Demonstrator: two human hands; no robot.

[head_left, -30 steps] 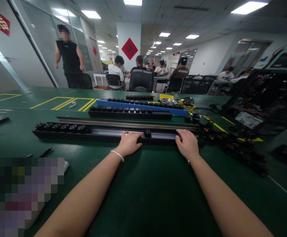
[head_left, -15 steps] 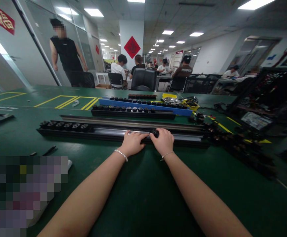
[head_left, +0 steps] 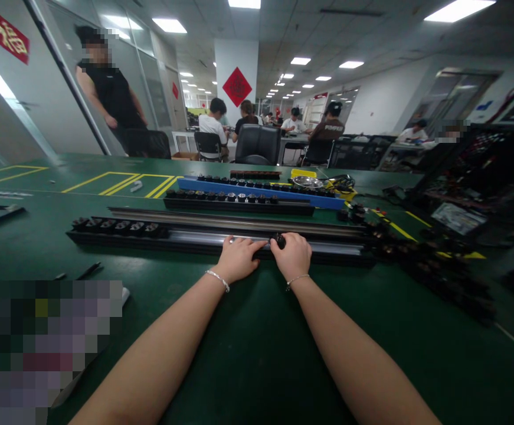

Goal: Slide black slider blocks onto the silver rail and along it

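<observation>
A long black rail lies across the green table in front of me, with several round black parts seated at its left end. My left hand rests on the rail's near edge, fingers curled over it. Right beside it, my right hand is closed on a small round black part that sits on the rail. Both wrists wear thin bracelets.
Behind the rail lie a plain metal rail, a shorter black rail with parts and a blue rail. A heap of loose black parts spreads at the right. Seated people work further back; one person stands at the left.
My right hand slid left along the rail from the right and closed on the round black part beside my left hand. The standing person has moved left.
</observation>
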